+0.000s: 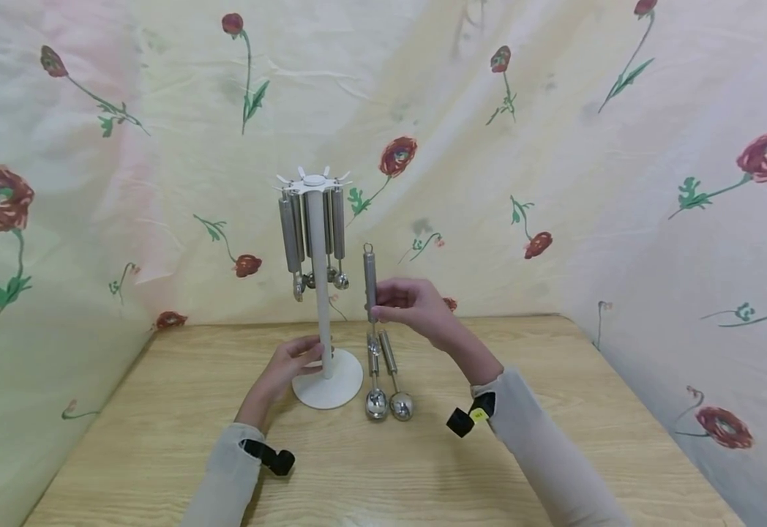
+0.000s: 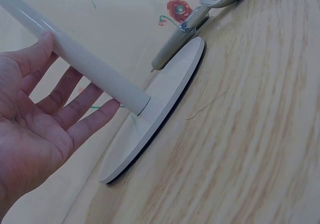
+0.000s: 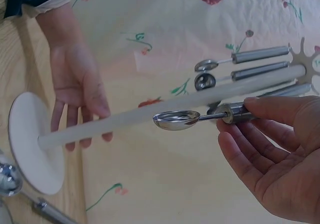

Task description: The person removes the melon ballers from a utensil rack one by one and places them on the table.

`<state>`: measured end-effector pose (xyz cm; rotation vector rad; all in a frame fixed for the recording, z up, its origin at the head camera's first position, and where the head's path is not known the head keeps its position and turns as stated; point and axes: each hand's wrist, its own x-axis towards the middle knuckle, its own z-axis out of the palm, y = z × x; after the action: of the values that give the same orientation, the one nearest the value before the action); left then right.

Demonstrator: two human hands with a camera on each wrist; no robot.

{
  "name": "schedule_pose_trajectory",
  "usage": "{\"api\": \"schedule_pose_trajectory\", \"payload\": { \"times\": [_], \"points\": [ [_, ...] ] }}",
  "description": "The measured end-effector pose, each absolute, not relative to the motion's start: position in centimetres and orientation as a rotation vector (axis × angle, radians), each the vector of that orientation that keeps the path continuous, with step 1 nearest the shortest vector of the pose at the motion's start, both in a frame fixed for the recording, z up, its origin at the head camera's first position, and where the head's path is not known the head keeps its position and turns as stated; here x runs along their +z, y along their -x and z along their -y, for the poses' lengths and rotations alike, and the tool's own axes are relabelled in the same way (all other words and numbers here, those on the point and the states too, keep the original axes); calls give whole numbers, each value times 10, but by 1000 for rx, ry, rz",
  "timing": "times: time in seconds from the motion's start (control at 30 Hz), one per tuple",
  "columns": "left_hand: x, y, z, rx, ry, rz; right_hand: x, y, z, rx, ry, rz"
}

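Note:
A white stand (image 1: 318, 293) with a round base (image 2: 170, 89) stands upright on the table. My left hand (image 1: 291, 360) holds its pole low down, thumb on one side and fingers behind. My right hand (image 1: 416, 306) grips a metal spoon (image 3: 176, 119) by its thick handle, upright beside the pole, ring at the top and small oval bowl pointing down. From the stand's top, a hook ring (image 1: 314, 181), hang several metal utensils (image 1: 289, 234) with small round or oval heads.
Two more metal utensils lie on the wooden table (image 1: 357, 476) right of the base: a spoon (image 1: 376, 404) and a rounder scoop (image 1: 401, 405). Flower-patterned cloth (image 1: 489, 183) hangs behind and at both sides of the table.

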<state>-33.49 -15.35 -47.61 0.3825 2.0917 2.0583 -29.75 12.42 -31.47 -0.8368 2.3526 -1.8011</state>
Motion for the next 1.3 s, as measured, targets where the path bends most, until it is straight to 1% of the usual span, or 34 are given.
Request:
{"api": "schedule_pose_trajectory", "payload": {
  "times": [0.13,0.63,1.0,1.3],
  "points": [
    [-479,335,154,2050,-394,-2079,-326,299,-136,-1809,765,-2344],
    [-481,332,153,2044,-373,-2083,-359,306,-169,-1781,649,-2374],
    [-476,334,153,2053,-340,-2077,-392,320,-197,-1782,443,-2333],
    [-474,335,154,2041,-368,-2091,-411,322,-207,-1775,430,-2308]
  ]
}}
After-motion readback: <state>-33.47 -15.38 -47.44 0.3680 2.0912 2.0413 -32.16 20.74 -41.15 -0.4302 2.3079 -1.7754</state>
